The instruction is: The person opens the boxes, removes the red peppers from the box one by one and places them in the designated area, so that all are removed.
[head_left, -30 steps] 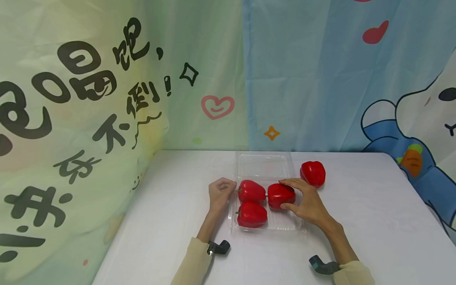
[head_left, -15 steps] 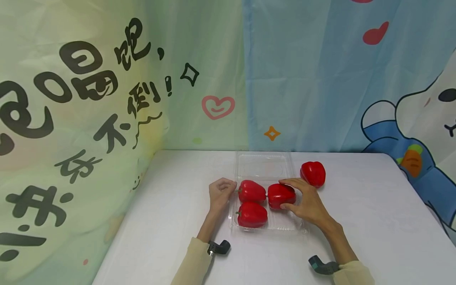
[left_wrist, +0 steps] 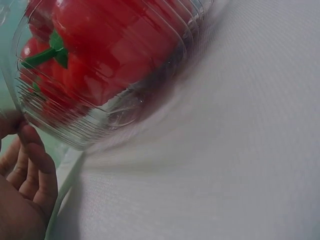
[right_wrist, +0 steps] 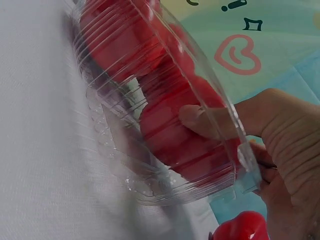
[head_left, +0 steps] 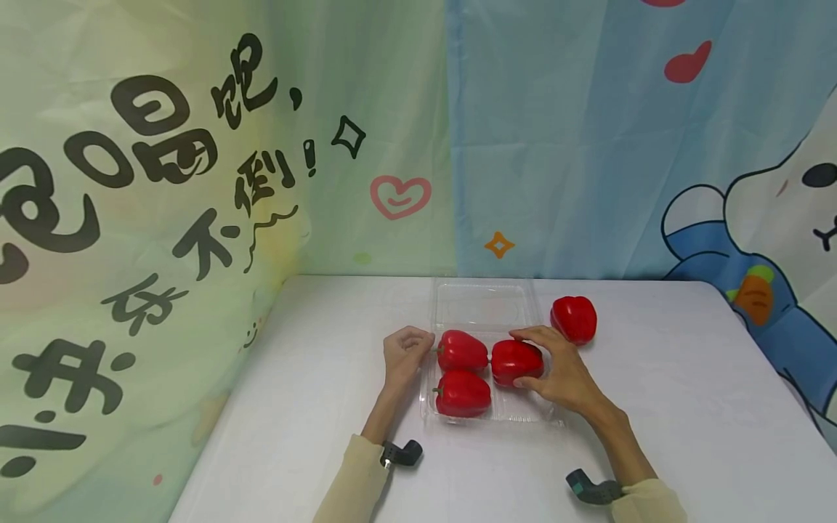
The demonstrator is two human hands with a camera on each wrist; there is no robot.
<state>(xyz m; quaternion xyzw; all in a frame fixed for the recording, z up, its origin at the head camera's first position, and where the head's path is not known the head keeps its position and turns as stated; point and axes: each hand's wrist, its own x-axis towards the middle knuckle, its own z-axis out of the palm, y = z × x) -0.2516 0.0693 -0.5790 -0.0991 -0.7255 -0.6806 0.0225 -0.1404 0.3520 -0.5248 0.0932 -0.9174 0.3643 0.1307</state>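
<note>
Three red bell peppers are in the base of a clear plastic clamshell box [head_left: 523,410]. Two lie on the left, the rear pepper [head_left: 461,351] behind the front pepper [head_left: 462,394]; their green stems point left. My right hand [head_left: 567,372] holds the third pepper [head_left: 516,362] at the rear right of the base, thumb in front and fingers behind. Through the box wall, the right wrist view shows that thumb against the pepper. At the rear left edge, my left hand [head_left: 404,357] pinches the box rim between thumb and index finger, as the left wrist view shows.
The box's lid [head_left: 484,305] lies folded back behind the base. Another red bell pepper [head_left: 574,319] sits on the white table [head_left: 654,392], behind my right hand. Printed curtains [head_left: 556,145] hang along the table's back and left sides.
</note>
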